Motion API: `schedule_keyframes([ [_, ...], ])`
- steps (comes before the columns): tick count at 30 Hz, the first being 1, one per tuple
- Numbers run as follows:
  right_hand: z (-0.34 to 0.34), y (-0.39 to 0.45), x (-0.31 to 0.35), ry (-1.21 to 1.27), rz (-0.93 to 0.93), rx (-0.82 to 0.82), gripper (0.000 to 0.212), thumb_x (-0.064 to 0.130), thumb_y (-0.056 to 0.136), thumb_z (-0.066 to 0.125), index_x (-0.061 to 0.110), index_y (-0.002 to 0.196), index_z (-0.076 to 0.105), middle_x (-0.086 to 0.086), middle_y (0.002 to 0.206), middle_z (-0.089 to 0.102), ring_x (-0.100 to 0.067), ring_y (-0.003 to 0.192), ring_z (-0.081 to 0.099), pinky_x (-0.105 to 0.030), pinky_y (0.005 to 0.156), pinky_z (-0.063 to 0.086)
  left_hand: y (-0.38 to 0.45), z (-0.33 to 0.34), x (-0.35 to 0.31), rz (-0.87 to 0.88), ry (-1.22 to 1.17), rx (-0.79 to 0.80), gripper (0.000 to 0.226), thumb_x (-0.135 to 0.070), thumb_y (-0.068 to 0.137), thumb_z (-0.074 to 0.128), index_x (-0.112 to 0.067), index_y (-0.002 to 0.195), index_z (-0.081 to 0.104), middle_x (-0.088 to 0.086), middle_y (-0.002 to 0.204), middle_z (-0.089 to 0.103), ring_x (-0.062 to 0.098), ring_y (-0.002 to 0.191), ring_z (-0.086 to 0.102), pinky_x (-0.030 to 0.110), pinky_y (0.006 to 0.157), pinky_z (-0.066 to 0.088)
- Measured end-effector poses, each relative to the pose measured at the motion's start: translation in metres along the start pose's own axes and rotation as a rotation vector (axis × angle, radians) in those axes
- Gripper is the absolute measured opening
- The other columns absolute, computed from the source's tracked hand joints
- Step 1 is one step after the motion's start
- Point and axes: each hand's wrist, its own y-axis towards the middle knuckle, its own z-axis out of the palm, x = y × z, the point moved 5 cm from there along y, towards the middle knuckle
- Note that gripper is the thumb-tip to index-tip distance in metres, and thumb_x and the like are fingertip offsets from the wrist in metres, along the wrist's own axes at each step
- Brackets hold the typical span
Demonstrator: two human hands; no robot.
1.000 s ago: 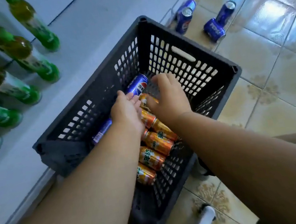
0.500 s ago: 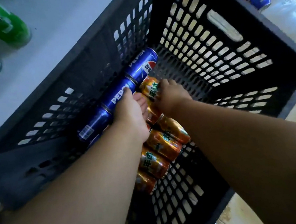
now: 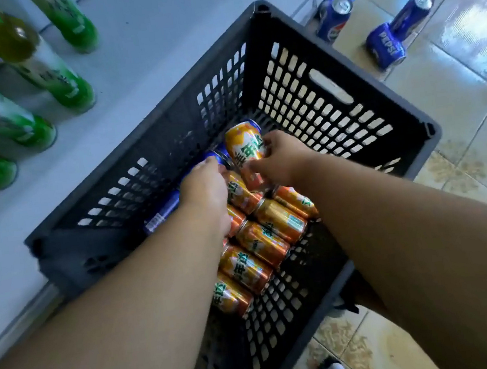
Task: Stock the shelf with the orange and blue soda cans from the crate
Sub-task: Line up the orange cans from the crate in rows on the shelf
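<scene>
While both arms reach down, the big dark crate (image 3: pixel 328 58) sits on the tiled floor (image 3: pixel 476 129) beside the white shelf (image 3: pixel 133 62) with green bottles (image 3: pixel 61 81). Orange cans (image 3: pixel 262 243) lie in a row inside it. The right hand (image 3: pixel 282 157) curls its fingers round one orange can (image 3: pixel 245 147), tipped up. The left hand (image 3: pixel 206 192) curls over a blue can (image 3: pixel 220 158) by the crate wall.
</scene>
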Motion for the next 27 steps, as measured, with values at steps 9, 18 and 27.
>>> schedule_keyframes([
  [9,-0.015,-0.156,0.091,0.652,-0.305,0.171,0.028,0.009,0.089,0.071,0.003,0.114,0.061,-0.016,0.101,0.072,-0.028,0.088,0.073,-0.041,0.081,0.060,-0.159,-0.060,-0.072,0.517,0.123,-0.017,0.030,-0.039,0.085,0.068,-0.028,0.112,0.066,-0.003,0.103,0.075,0.019,0.093,0.073,0.047,0.087,0.057],
  [18,-0.004,-0.298,0.193,0.520,-0.693,0.027,0.057,0.035,0.078,0.078,0.022,0.128,0.055,-0.001,0.113,0.070,-0.019,0.099,0.071,-0.045,0.090,0.058,-0.298,-0.160,-0.127,0.898,0.088,-0.107,0.020,-0.018,0.096,0.062,-0.035,0.106,0.059,-0.006,0.107,0.071,0.009,0.100,0.068,0.039,0.095,0.054],
  [27,0.022,-0.388,0.294,0.283,-0.967,-0.005,0.044,0.035,0.084,0.077,0.030,0.123,0.057,0.012,0.105,0.068,-0.004,0.092,0.068,-0.031,0.082,0.060,-0.380,-0.260,-0.156,1.093,0.043,-0.269,0.026,-0.024,0.095,0.061,-0.036,0.118,0.059,-0.007,0.116,0.070,0.009,0.107,0.066,0.041,0.098,0.053],
])
